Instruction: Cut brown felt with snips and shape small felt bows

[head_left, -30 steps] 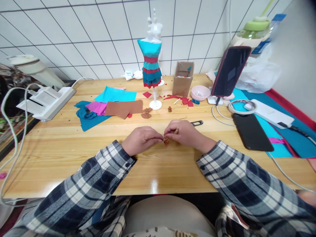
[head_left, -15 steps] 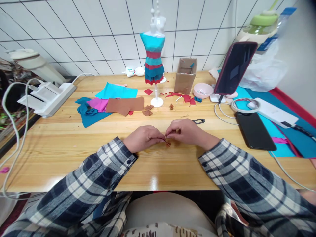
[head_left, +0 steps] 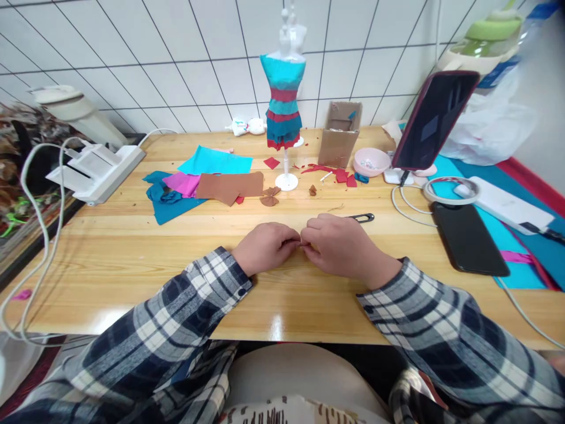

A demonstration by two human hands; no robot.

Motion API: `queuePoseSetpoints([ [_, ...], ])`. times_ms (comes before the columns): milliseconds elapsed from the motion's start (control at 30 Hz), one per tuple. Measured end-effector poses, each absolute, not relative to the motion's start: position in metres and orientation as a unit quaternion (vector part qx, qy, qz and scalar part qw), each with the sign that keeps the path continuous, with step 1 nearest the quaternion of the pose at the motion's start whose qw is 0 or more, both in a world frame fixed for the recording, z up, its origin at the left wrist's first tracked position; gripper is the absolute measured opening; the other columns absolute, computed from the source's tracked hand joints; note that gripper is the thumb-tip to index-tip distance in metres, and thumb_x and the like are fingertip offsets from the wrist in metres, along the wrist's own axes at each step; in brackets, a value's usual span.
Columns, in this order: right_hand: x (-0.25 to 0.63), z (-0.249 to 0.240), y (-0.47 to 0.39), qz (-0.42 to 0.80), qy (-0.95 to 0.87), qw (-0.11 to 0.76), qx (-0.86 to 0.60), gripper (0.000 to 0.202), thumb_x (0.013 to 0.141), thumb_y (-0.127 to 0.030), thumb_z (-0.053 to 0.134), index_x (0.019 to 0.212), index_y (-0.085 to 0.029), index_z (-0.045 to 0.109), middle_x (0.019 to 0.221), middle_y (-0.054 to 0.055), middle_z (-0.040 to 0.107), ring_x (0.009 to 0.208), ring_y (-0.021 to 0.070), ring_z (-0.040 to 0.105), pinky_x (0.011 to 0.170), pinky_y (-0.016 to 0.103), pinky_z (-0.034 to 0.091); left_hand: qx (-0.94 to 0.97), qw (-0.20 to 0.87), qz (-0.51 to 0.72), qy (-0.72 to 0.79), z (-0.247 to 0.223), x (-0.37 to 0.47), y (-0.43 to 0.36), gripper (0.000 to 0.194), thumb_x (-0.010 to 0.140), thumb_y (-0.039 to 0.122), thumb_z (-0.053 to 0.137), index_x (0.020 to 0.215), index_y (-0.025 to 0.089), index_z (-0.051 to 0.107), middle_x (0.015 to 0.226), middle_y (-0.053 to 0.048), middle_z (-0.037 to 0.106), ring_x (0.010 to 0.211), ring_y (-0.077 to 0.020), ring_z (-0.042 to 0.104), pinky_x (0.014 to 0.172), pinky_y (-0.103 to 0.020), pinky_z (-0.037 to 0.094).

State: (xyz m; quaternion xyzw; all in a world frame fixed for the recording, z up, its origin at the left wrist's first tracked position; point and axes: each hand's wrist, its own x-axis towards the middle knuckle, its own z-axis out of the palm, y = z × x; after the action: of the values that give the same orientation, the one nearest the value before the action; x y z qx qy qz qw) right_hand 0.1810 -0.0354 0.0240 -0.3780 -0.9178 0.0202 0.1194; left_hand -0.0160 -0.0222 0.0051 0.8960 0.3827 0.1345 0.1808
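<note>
Two bare hands, two plaid sleeves, one wooden table [head_left: 185,259]; landmark is the one dressed mannequin [head_left: 283,112] on its round white base. Left hand [head_left: 267,248] and right hand [head_left: 338,247] both in front of the mannequin, fingers curled in narrow pinches, tips meeting; a tiny bit seems to sit between them, mostly hidden, so can't tell what is held. Two brown gathered pieces by the mannequin's base: one fan-shaped piece [head_left: 270,199] just left of it, one small crumpled piece [head_left: 312,191] just right. One black loop-handled tool [head_left: 371,217], right and forward of the mannequin, partly behind the right hand. Left of the mannequin: one cyan sheet [head_left: 216,160], one magenta piece [head_left: 185,184], brown sheet material [head_left: 247,184], teal cloth [head_left: 176,213], overlapping. Right of it: one cardboard box [head_left: 338,149], one pink bowl [head_left: 372,171] with small bits inside, several red scraps [head_left: 341,175]. Two phones further right: one upright phone [head_left: 435,121], one flat phone [head_left: 468,241], plus one tape roll [head_left: 454,201]. Second mannequin [head_left: 299,35], white, directly behind the first, mostly hidden. Writing: blue bottle label [head_left: 498,73] far right of the mannequin, too blurred to read; shirt print [head_left: 273,415] in front of it, brown marks, unreadable.
</note>
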Motion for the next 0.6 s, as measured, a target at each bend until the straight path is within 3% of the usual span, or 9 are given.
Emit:
queuePoseSetpoints([
  [233,0.173,0.020,-0.040,-0.054,-0.890,0.152,-0.427,0.017,0.088,-0.023,0.048,0.078,-0.017,0.059,0.077,0.007,0.059,0.073,0.0193,0.047,0.058,0.032,0.025,0.770,0.286,0.210,0.530,0.009,-0.011,-0.023,0.017,0.080,0.028,0.057,0.076,0.017,0.069,0.062,0.001,0.066,0.055,-0.0121,0.054,0.054,-0.023,0.038],
  [400,0.169,0.025,-0.046,-0.110,-0.880,0.176,-0.427,0.020,0.090,-0.016,0.044,0.075,-0.018,0.058,0.074,0.007,0.057,0.069,0.0187,0.043,0.055,0.034,0.021,0.616,0.474,0.306,0.550,0.013,-0.005,-0.023,0.020,0.075,0.032,0.063,0.066,0.015,0.061,0.058,0.002,0.062,0.051,-0.0090,0.049,0.051,-0.021,0.036],
  [600,0.169,0.026,-0.049,-0.174,-0.864,0.221,-0.417,0.026,0.093,-0.016,0.042,0.073,-0.019,0.057,0.068,0.004,0.055,0.064,0.0166,0.041,0.056,0.034,0.020,0.411,0.714,0.358,0.439,0.013,-0.008,-0.024,0.017,0.072,0.025,0.071,0.067,0.012,0.061,0.056,0.002,0.057,0.047,-0.0041,0.046,0.046,-0.016,0.035],
])
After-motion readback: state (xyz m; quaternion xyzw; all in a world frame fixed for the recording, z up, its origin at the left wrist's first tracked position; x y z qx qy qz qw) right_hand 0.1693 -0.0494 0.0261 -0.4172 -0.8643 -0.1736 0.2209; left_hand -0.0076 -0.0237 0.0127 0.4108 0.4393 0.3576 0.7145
